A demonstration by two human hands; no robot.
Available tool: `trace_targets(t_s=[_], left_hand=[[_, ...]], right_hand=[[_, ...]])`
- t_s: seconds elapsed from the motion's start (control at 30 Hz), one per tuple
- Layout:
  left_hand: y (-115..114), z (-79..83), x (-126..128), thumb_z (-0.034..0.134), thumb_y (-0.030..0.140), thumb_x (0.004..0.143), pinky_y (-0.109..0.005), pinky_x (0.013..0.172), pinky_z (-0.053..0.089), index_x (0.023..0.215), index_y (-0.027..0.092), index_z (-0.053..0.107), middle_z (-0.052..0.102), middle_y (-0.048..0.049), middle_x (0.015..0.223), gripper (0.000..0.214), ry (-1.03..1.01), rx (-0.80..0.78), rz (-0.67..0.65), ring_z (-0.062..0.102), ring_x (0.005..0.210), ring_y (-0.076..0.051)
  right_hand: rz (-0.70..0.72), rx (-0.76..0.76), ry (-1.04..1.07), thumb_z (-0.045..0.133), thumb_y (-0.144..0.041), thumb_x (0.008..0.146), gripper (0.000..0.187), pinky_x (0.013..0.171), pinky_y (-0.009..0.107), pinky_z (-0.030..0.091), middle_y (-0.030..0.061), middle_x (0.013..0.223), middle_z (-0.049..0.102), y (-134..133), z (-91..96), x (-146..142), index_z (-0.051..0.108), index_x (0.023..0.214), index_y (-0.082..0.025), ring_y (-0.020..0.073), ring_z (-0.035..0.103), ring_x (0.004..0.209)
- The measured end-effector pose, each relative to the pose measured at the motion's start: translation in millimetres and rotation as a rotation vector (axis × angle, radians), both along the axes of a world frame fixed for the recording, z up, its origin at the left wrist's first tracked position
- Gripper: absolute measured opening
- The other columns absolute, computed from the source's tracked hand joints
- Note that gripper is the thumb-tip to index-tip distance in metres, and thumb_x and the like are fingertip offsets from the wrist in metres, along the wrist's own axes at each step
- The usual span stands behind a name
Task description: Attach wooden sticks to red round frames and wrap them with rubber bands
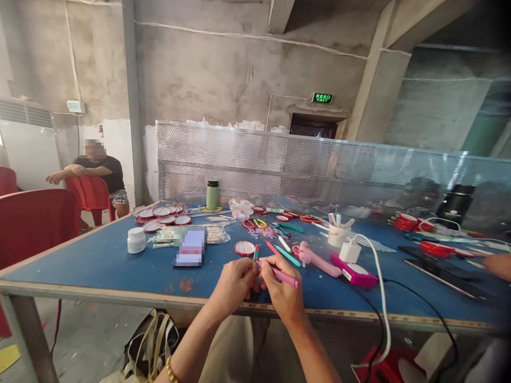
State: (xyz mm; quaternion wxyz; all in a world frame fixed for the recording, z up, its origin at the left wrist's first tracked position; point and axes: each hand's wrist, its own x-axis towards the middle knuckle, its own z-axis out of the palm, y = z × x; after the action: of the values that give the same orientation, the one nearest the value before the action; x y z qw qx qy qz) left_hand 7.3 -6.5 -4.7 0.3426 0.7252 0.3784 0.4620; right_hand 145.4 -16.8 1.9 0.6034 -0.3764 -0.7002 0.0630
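My left hand is closed around a small thin strip with red and green colouring at its upper end. A pink marker is gripped in my right hand, its tip end close to the strip. Both hands meet just above the table's front edge. Right behind them lies a round white disc with a red rim. Red, teal and white pens are spread to the right of it. The fingers hide the lower part of the strip.
On the blue table are a phone, a white jar, red-rimmed discs, scissors, a pen cup, a pink glue gun and a cabled magenta box. Another person's hand is at right; a person sits left.
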Motion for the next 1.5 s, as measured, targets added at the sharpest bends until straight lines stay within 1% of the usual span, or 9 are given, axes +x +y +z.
trace_targets(t_s=[0.33, 0.53, 0.8, 1.0, 1.1, 1.27, 1.5], left_hand=[[-0.4, -0.4, -0.5, 0.042, 0.036, 0.091, -0.02, 0.048, 0.037, 0.065, 0.018, 0.055, 0.064, 0.0003, 0.06, 0.034, 0.008, -0.001, 0.002, 0.052, 0.044, -0.01], [0.8, -2.0, 0.1, 0.043, 0.039, 0.092, -0.02, 0.047, 0.037, 0.067, 0.018, 0.056, 0.064, 0.0, 0.06, 0.035, -0.005, -0.009, -0.015, 0.052, 0.044, -0.01], [0.6, -0.4, -0.2, 0.042, 0.037, 0.093, -0.021, 0.047, 0.037, 0.066, 0.018, 0.056, 0.063, -0.0001, 0.06, 0.036, 0.01, 0.004, -0.005, 0.052, 0.044, -0.01], [0.0, -0.2, 0.1, 0.043, 0.035, 0.092, -0.021, 0.047, 0.037, 0.066, 0.017, 0.056, 0.063, 0.0001, 0.06, 0.035, 0.002, 0.0, -0.007, 0.052, 0.043, -0.01], [0.3, -0.8, -0.5, 0.043, 0.035, 0.092, -0.02, 0.047, 0.037, 0.065, 0.018, 0.055, 0.063, 0.0005, 0.059, 0.034, -0.006, 0.007, -0.009, 0.052, 0.043, -0.01], [1.4, -0.6, -1.3, 0.044, 0.037, 0.092, -0.021, 0.047, 0.037, 0.066, 0.018, 0.055, 0.064, 0.0001, 0.059, 0.034, -0.026, -0.02, -0.017, 0.051, 0.042, -0.01], [1.1, -0.6, -1.0, 0.043, 0.038, 0.092, -0.021, 0.046, 0.037, 0.065, 0.017, 0.055, 0.064, -0.0004, 0.059, 0.036, -0.013, -0.01, -0.018, 0.051, 0.043, -0.01]], right_hand=[[0.013, 0.003, -0.014, 0.053, -0.028, 0.091, 0.021, 0.043, 0.022, 0.045, -0.0035, 0.052, 0.058, -1.7, 3.0, -1.0, 0.06, 0.072, -0.02, 0.0117, 0.056, 0.041], [0.0, -0.029, 0.034, 0.054, -0.031, 0.092, 0.022, 0.044, 0.021, 0.045, -0.0028, 0.054, 0.06, -0.8, 0.6, -0.5, 0.061, 0.074, -0.02, 0.0119, 0.057, 0.042], [0.01, -0.006, -0.008, 0.054, -0.029, 0.092, 0.022, 0.047, 0.022, 0.046, -0.0028, 0.054, 0.059, 0.0, 0.8, -0.8, 0.059, 0.072, -0.02, 0.0121, 0.057, 0.044], [-0.008, 0.007, -0.033, 0.053, -0.027, 0.091, 0.021, 0.046, 0.022, 0.045, -0.0028, 0.055, 0.058, 2.2, -1.1, 0.0, 0.059, 0.073, -0.019, 0.0117, 0.057, 0.043], [-0.001, 0.002, -0.018, 0.053, -0.027, 0.091, 0.021, 0.046, 0.021, 0.045, -0.0036, 0.054, 0.058, 1.9, -1.3, 0.1, 0.06, 0.074, -0.019, 0.0113, 0.057, 0.043], [0.006, -0.014, 0.064, 0.055, -0.028, 0.091, 0.02, 0.044, 0.02, 0.045, -0.0037, 0.056, 0.059, -0.2, -1.8, -0.3, 0.06, 0.074, -0.019, 0.0105, 0.057, 0.041], [0.009, -0.014, 0.03, 0.054, -0.027, 0.092, 0.019, 0.044, 0.02, 0.045, -0.004, 0.056, 0.059, 2.1, -3.1, 0.2, 0.061, 0.076, -0.019, 0.0105, 0.058, 0.041]])
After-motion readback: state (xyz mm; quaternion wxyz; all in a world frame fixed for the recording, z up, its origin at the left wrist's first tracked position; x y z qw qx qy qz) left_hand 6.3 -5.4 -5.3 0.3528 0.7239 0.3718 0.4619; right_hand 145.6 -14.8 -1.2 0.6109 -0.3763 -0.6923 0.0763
